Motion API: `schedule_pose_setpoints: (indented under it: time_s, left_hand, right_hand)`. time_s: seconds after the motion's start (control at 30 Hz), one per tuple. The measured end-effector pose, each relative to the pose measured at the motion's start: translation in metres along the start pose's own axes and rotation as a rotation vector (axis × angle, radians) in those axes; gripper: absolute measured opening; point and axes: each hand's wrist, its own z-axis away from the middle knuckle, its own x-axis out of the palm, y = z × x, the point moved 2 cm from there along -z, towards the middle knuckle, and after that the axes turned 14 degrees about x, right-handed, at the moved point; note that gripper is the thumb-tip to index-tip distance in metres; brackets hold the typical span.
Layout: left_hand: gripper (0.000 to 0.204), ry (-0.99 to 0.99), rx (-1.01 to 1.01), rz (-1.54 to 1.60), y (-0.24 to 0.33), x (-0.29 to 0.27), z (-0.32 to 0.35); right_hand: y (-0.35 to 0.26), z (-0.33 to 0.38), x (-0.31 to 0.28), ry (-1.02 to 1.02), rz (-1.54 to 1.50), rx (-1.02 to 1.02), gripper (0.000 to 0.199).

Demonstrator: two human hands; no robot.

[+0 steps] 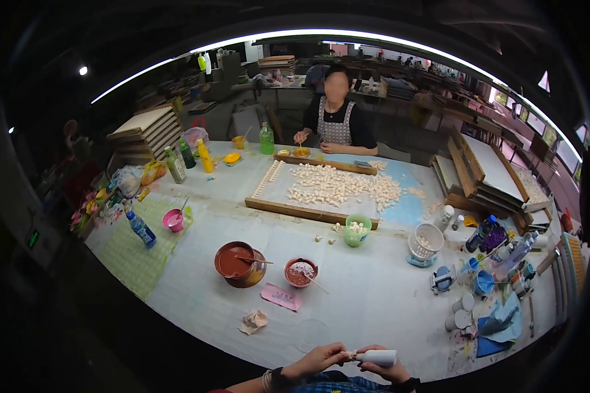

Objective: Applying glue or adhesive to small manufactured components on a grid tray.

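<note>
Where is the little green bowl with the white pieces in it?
In the head view, the small green bowl of white pieces sits near the table's middle, just in front of the long wooden tray of white pieces, left of the white mesh basket.

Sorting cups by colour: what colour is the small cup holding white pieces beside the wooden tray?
Green; the cup shows best in the head view, just below the wooden tray.

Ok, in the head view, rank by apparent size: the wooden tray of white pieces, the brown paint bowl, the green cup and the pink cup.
1. wooden tray
2. brown paint bowl
3. green cup
4. pink cup

The two cups look nearly alike, so their order is unsure.
</note>
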Motion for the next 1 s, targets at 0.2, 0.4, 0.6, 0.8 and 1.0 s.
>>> schedule_pose_setpoints:
  time_s: [0.2,0.4,0.6,0.8,1.0]
  left_hand:
    - [0.027,-0.037,0.033,-0.034,0.001,0.001,0.002]
    - [0.027,-0.033,0.028,-0.015,0.005,0.0,0.002]
    - [0.027,-0.019,0.005,0.014,0.001,-0.001,-0.002]
    - [0.027,-0.039,0.013,-0.05,0.006,0.0,-0.004]
    - [0.026,-0.074,0.001,-0.036,0.012,-0.001,-0.006]
  right_hand:
    - [0.003,0.004,0.004,0.006,-0.028,-0.019,0.033]
    - [0.001,0.005,0.005,0.021,-0.05,-0.01,0.033]
    - [-0.001,0.003,0.003,0.034,-0.076,0.005,0.033]
    - [0.001,0.004,0.001,0.025,-0.005,-0.047,0.034]
    - [0.005,0.005,0.002,0.039,-0.109,-0.009,0.032]
